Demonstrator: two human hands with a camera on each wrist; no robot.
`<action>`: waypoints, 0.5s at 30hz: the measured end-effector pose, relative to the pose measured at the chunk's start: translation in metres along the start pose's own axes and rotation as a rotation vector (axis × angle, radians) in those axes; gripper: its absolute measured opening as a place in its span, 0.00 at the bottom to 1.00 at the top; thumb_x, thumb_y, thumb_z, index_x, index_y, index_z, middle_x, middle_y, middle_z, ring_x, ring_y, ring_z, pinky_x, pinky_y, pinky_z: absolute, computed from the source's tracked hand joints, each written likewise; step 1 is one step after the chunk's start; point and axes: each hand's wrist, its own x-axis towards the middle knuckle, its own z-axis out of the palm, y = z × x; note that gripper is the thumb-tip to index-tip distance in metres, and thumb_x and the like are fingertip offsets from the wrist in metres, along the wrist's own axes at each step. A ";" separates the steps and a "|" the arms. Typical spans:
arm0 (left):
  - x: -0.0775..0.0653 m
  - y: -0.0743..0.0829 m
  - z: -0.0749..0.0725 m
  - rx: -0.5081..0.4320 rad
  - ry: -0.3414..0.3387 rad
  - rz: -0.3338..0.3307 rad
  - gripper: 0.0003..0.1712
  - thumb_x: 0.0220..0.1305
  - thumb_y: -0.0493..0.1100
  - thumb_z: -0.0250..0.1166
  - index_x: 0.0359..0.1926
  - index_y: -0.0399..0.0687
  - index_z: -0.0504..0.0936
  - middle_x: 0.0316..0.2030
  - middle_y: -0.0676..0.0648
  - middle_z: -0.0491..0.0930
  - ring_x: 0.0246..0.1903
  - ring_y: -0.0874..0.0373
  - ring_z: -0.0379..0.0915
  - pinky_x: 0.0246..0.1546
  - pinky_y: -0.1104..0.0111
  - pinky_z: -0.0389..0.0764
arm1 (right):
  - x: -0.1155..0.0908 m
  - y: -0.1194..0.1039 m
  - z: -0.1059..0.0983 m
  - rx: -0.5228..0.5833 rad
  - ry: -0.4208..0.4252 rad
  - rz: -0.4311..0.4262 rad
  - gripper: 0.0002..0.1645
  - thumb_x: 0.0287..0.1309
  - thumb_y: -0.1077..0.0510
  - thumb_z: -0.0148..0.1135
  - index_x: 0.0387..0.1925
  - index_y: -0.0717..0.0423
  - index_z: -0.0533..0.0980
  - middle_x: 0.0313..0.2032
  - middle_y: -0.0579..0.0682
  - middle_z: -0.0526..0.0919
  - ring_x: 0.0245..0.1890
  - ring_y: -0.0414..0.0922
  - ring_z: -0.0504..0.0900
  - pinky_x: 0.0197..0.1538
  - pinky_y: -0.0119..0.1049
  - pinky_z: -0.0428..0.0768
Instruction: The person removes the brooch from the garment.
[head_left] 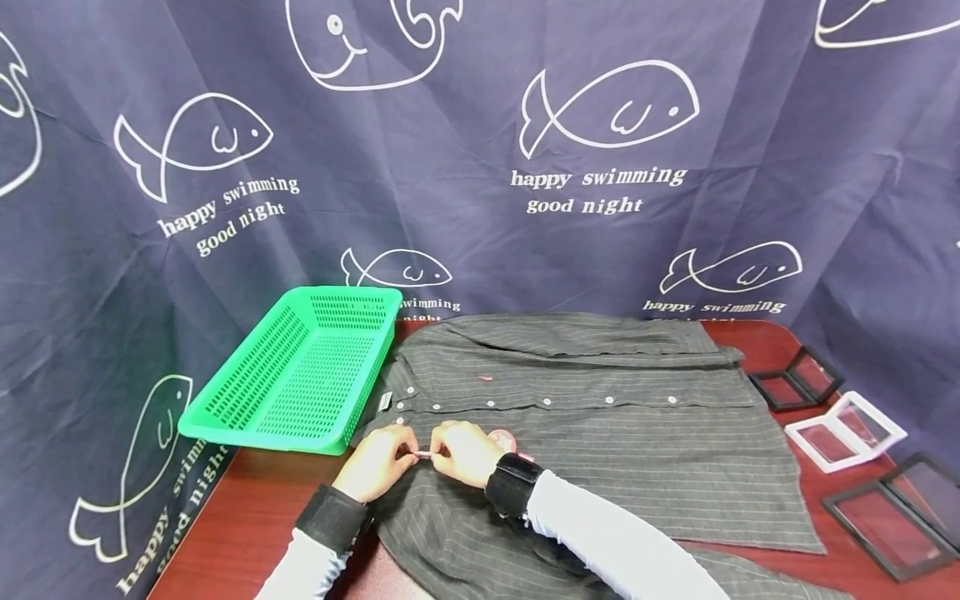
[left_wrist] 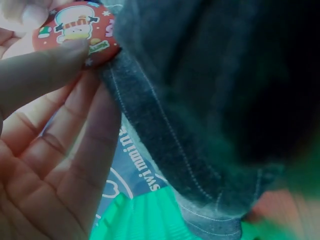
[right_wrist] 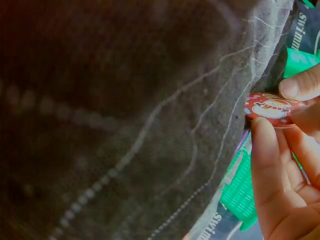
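A dark grey pinstriped shirt lies spread out on the table. Over its left part, my left hand and right hand face each other, pinching a small red badge between them. Close up, the badge is round and shows a snowman in the left wrist view. The right wrist view has fingers of both hands at the badge, whose edge meets the shirt cloth; whether it is fastened there is hidden. Another round pinkish badge sits on the shirt beside my right hand.
A green perforated basket stands at the left, against the shirt's collar end. Along the right edge lie a black frame, a white frame and a larger black frame. A fish-print curtain hangs behind the table.
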 end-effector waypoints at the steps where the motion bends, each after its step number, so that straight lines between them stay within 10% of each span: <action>1: 0.000 0.000 0.000 0.003 0.007 0.008 0.15 0.44 0.34 0.75 0.23 0.53 0.76 0.22 0.57 0.75 0.24 0.67 0.71 0.26 0.74 0.72 | 0.000 0.000 -0.002 0.008 -0.003 0.007 0.04 0.48 0.61 0.66 0.24 0.53 0.77 0.24 0.45 0.78 0.25 0.37 0.75 0.30 0.25 0.72; 15: 0.000 -0.002 -0.002 -0.023 -0.006 0.010 0.12 0.50 0.36 0.73 0.24 0.53 0.77 0.23 0.57 0.76 0.26 0.69 0.72 0.28 0.74 0.73 | 0.003 -0.004 -0.006 0.083 -0.011 0.113 0.05 0.47 0.63 0.69 0.25 0.54 0.78 0.24 0.47 0.85 0.24 0.37 0.79 0.30 0.26 0.73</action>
